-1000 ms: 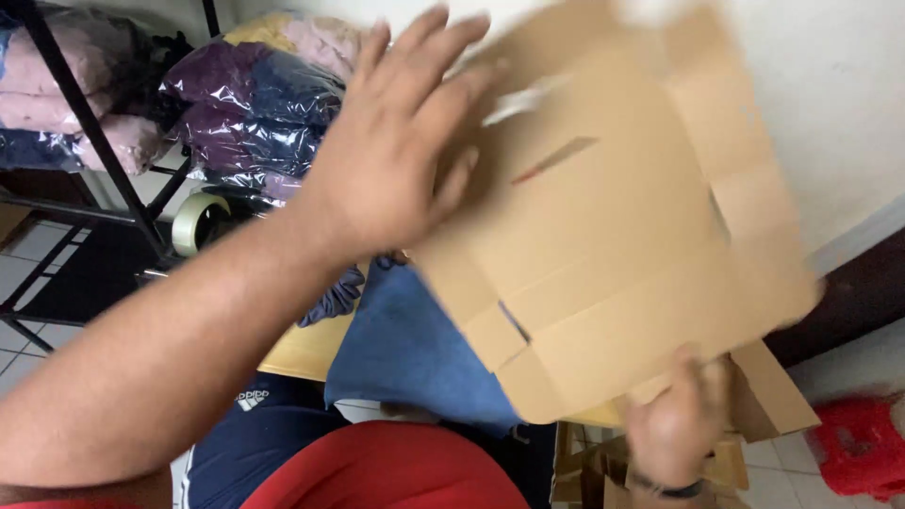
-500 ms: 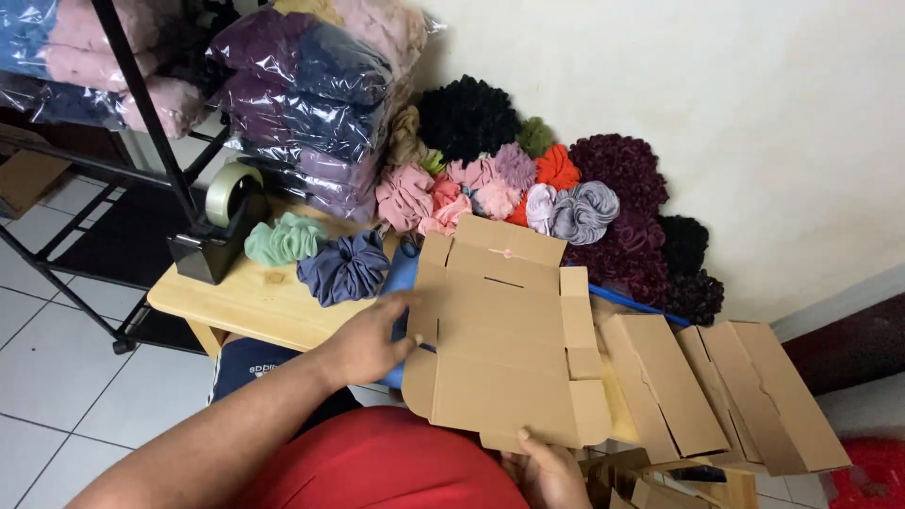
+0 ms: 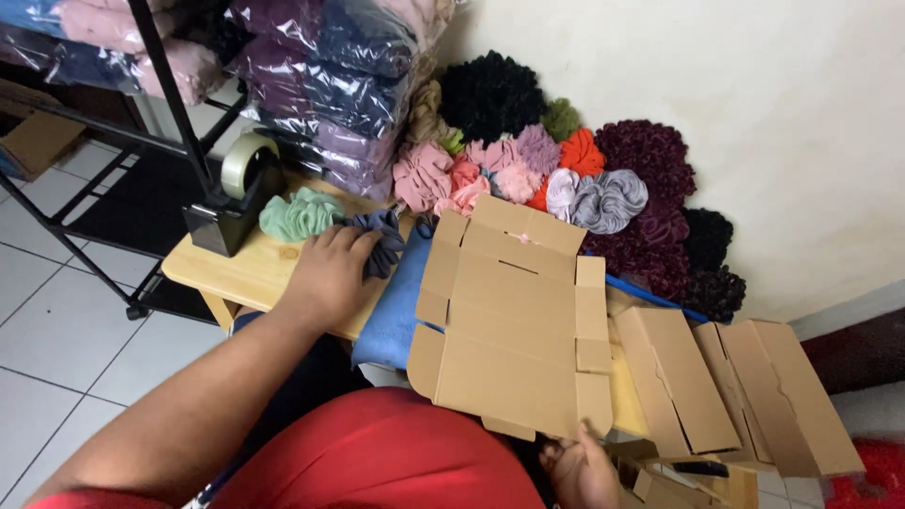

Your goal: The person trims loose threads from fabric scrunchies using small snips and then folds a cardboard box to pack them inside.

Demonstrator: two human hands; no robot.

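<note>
Our left hand (image 3: 332,273) lies spread over the slate-blue scrunchie (image 3: 377,240) near the wooden table's (image 3: 240,273) front edge, touching it, while our right hand (image 3: 584,467) pinches the near edge of the flat cardboard box (image 3: 514,320) beside it.

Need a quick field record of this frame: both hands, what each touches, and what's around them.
left hand: palm down on the dark blue-grey scrunchie, fingers curled over it; grip not clearly closed
right hand: at the near edge of the flat cardboard box blank, mostly hidden
box blank: unfolded, lying on a blue cloth
table: light wood
beside left hand: green scrunchie, tape dispenser
against wall: scrunchie pile
right of blank: more flat boxes
</note>
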